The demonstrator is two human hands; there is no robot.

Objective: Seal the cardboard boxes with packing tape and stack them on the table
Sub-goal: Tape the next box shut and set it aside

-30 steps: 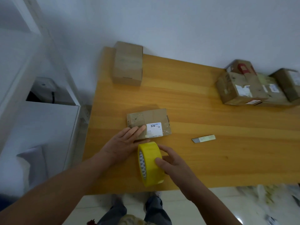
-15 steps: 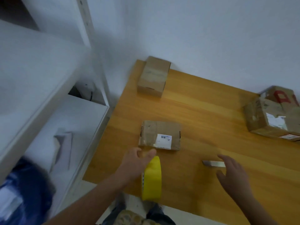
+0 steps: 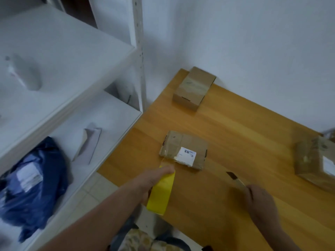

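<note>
A small flat cardboard box with a white label lies near the front left of the wooden table. My left hand grips a yellow roll of packing tape just in front of the box, and a clear strip of tape runs from the roll to the box's near left corner. To the right, my right hand holds a box cutter with its blade pointing toward the box. A taped box stands at the table's far left corner.
More worn boxes sit at the right edge of the view. A white shelf unit stands left of the table, holding a blue plastic parcel and a grey envelope. Pale floor tiles show below the table's edge.
My right hand let go of the tape roll, reached right and picked up the box cutter from the table. My left hand took over the roll. The view swung left.
</note>
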